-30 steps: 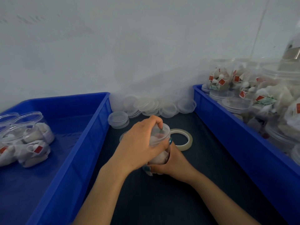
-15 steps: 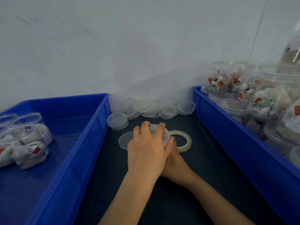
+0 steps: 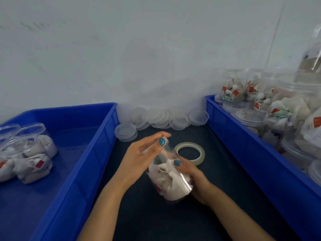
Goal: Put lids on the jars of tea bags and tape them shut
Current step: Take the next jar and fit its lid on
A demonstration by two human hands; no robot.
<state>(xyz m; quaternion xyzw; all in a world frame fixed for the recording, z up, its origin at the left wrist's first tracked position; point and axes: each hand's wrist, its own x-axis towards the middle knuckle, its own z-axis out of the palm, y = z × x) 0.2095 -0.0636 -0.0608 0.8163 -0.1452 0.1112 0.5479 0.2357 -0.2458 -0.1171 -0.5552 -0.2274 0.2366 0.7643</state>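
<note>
Holding the jar (image 3: 171, 178) tilted above the middle of the mat (image 3: 173, 223), long axis running away-left: lid (image 3: 164, 140) end far, base toward the body. Left hand (image 3: 139, 159) pinches the lid rim, thumb on it, fingers nearly straight. Right hand (image 3: 194, 178) wraps the jar's body from the right. Tape roll (image 3: 201, 154) lies flat just beyond the right hand, toward the mat's right edge. So right is nearer for the tape, and left likely has to take the jar.

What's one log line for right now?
left hand: pinches clear lid | right hand: holds tilted clear plastic tea-bag jar | clear tape ring: on mat
</note>
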